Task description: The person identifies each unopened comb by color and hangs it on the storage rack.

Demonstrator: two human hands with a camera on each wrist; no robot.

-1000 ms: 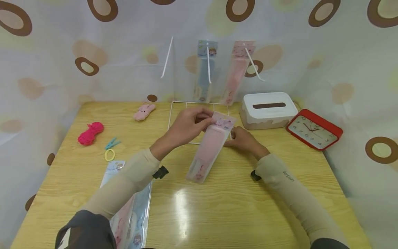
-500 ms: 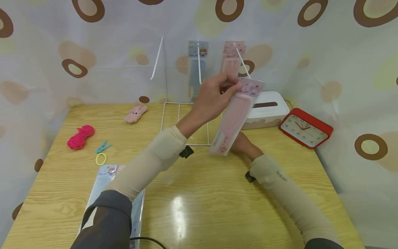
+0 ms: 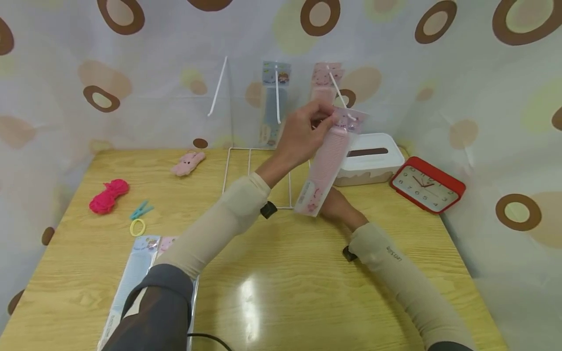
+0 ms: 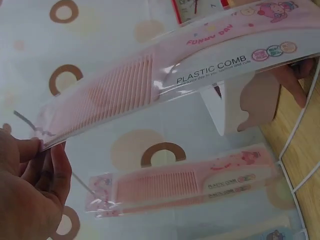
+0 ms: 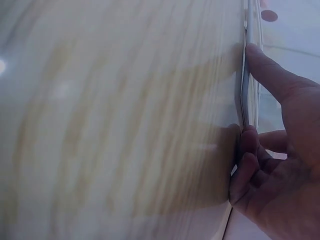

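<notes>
My left hand [image 3: 305, 130] pinches the header of a clear bag holding a pink plastic comb [image 4: 120, 92]. The bag slants down to the right, its header at the tip of the right-hand white hook [image 3: 337, 87]. Behind it on that hook hang more bagged pink combs [image 4: 165, 185]. My right hand [image 5: 285, 145] is low at the table, thumb against the wire rod of the white rack [image 5: 245, 95] and fingers curled beside it. In the head view the bagged comb partly hides this hand.
A bagged blue comb [image 3: 274, 105] hangs on the middle hook; the left hook [image 3: 218, 87] is bare. A tissue box [image 3: 371, 156] and red clock [image 3: 428, 185] stand right. At left lie pink yarn [image 3: 109, 196], a plush [image 3: 188, 163], a clip [image 3: 141, 209], a yellow ring [image 3: 137, 227] and bagged combs [image 3: 131, 273].
My left hand has lifted the bagged pink comb up and right from above the rack's base to the right-hand hook. My right hand stays low at the rack.
</notes>
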